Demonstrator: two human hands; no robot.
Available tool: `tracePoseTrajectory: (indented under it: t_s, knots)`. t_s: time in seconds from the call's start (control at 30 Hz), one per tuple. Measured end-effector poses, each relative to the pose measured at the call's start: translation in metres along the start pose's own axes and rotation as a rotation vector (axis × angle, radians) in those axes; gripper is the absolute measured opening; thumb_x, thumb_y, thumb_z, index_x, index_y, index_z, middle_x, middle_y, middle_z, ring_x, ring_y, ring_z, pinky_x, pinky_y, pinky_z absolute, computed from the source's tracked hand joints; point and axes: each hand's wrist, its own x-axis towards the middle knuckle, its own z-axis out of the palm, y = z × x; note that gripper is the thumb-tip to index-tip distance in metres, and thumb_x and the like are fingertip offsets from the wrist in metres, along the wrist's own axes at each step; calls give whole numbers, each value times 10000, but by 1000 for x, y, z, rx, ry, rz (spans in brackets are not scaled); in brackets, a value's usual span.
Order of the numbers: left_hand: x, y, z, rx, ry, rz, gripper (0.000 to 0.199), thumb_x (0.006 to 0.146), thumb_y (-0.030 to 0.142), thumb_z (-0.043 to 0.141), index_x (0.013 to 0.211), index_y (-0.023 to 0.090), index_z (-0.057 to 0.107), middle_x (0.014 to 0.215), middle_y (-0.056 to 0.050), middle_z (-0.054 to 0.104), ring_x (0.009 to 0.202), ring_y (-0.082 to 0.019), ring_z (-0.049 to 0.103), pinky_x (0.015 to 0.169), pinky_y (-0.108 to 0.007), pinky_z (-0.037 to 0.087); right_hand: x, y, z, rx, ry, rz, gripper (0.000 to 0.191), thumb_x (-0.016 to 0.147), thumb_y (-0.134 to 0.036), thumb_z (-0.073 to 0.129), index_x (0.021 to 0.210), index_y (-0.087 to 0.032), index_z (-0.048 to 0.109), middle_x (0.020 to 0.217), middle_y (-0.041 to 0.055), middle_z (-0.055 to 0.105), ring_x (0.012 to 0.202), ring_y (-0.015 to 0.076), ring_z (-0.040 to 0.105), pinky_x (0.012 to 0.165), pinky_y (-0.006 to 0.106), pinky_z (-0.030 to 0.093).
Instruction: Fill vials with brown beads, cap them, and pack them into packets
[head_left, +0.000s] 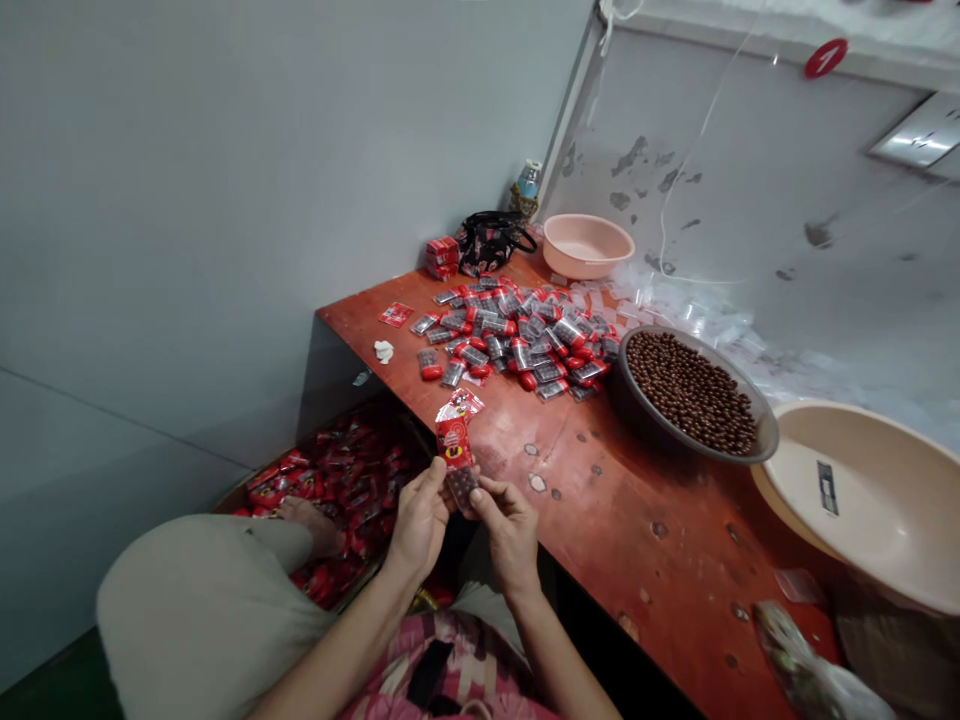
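One garment (401, 645) lies nearest, left hand (418, 522) and right hand (513, 532) pinching one pack (454, 443) — one bowl (634, 412), two o'clock, between heap (525, 350) and basin (881, 490).

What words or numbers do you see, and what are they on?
"1": on the round red sign, upper right.
Too small or blurred to read: printing on the held red packet, the flat red wrapper, and the dark label in the big pale basin.

trousers (195, 600): pale grey | garment (480, 675): pink and white, probably plaid | forearms (352, 625): bare
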Motion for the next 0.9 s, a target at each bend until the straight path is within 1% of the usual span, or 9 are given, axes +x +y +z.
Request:
tracePoseTrajectory:
  t_s: [0.1,0.23,0.33,0.43,0.53,0.6,0.7,0.77,0.9]
  knots:
    - [3,-2,-2,14,36,16,306,682,343,637,839,81,658,752,-104,679,652,-178,618,571,-276,480,-2,0,2,-66,32,-59,173,706,-262,639,840,-152,648,734,18,654,603,125,579,598,263,498]
    - [3,-9,-1,64,94,55,320,673,355,640,831,77,660,730,-92,673,632,-172,607,553,-268,472,-2,7,7,-57,75,-81,170,704,-267,639,830,-152,649,721,10,654,580,119,578,593,262,500]
    - [2,-10,0,87,103,79,289,687,344,627,808,85,666,712,-75,669,626,-164,597,563,-261,465,1,10,8,34,71,1,174,683,-268,659,796,-137,644,725,17,651,561,112,575,561,251,501]
    - [0,-5,-2,133,58,75,259,688,341,623,770,101,674,717,-68,671,624,-167,595,585,-271,465,4,8,6,162,62,104,169,664,-259,677,763,-129,634,752,27,648,548,104,573,509,225,494]
    - [-3,3,-10,259,57,143,247,680,330,624,820,135,683,812,-73,681,707,-191,609,651,-284,470,5,4,2,210,58,119,150,675,-238,671,772,-131,633,738,23,642,566,102,581,504,205,489]
    - [-5,7,-14,391,119,218,243,647,302,651,846,168,690,843,-63,686,755,-204,614,688,-277,467,5,2,1,202,65,98,146,685,-231,664,788,-133,632,725,18,639,579,104,586,520,209,495]
    - [-7,11,-17,585,180,294,199,618,270,668,800,198,705,804,-46,696,740,-211,619,693,-268,462,4,3,0,184,74,76,160,690,-235,660,810,-135,626,755,23,640,617,116,594,548,229,509]
    - [-7,12,-16,644,193,326,171,631,268,654,781,204,709,791,-41,699,728,-210,620,689,-267,461,4,5,0,168,74,65,175,693,-242,657,828,-135,622,785,29,641,653,125,599,571,242,516]
    - [-5,13,-15,670,211,352,138,645,268,638,743,205,713,755,-36,700,696,-206,621,671,-267,462,2,8,0,128,53,42,188,702,-255,649,845,-137,622,804,33,644,678,130,599,598,252,520]
